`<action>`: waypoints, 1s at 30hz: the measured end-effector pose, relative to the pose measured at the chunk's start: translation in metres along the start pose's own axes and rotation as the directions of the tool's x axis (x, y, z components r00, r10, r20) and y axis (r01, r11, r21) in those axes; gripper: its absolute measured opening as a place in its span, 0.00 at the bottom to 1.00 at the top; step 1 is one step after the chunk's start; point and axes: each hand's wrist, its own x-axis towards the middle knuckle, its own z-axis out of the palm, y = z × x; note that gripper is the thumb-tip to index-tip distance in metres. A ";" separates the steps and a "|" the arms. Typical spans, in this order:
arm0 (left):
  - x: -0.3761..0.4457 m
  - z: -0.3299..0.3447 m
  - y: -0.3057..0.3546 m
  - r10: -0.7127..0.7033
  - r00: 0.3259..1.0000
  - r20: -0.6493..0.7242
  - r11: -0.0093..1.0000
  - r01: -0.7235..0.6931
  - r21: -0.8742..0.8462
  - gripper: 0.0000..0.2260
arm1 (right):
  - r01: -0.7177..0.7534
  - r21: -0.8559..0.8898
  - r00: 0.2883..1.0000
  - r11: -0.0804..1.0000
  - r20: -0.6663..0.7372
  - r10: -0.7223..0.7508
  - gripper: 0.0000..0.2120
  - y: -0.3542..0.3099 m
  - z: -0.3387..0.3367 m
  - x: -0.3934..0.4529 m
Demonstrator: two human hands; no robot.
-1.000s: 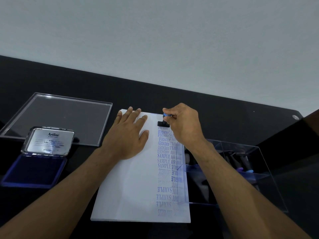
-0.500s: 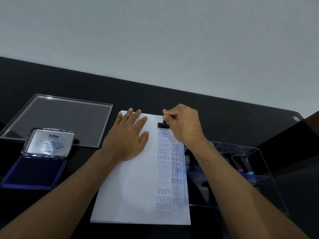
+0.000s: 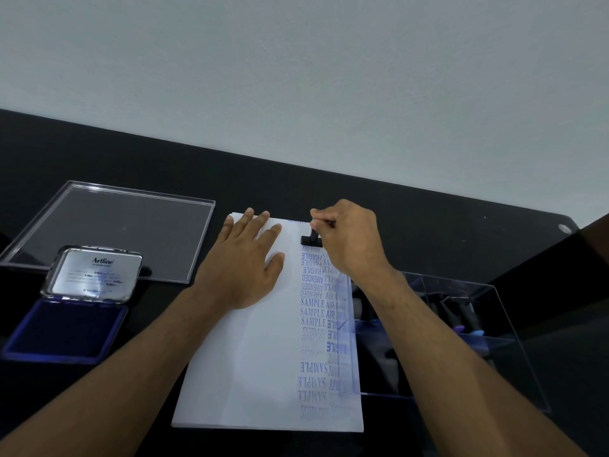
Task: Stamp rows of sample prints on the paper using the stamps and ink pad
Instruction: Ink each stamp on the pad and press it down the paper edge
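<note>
A white sheet of paper lies on the black table, with columns of blue stamped words down its right side. My left hand lies flat on the sheet's upper left, fingers straight. My right hand grips the handle of a black stamp, whose base sits on the paper near the top, just above the printed column. An open ink pad with a blue pad and raised metal lid sits at the left.
A clear acrylic lid lies flat behind the ink pad. A clear acrylic box holding more stamps stands right of the paper, its corner overlapping the sheet's right edge. A pale wall rises behind the table.
The right hand has closed over the stamp's handle and hides its blue top. The left hand stays flat on the paper.
</note>
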 end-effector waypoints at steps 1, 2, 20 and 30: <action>0.000 0.000 0.000 0.000 1.000 0.000 1.000 0.000 0.000 0.35 | -0.001 0.000 1.000 1.000 0.000 0.001 0.11 0.000 0.000 0.000; 0.000 0.000 0.000 0.000 1.000 0.002 1.000 0.000 0.002 0.35 | 0.002 -0.001 1.000 1.000 0.000 -0.002 0.11 0.000 0.000 0.000; 0.000 0.000 0.000 -0.003 1.000 0.011 1.000 0.003 0.010 0.36 | -0.021 0.036 1.000 0.999 -0.006 0.021 0.11 0.000 0.000 -0.003; 0.000 0.000 0.000 -0.011 1.000 0.015 1.000 0.011 0.004 0.37 | 0.018 0.025 0.999 1.000 -0.029 -0.017 0.10 0.002 0.000 -0.003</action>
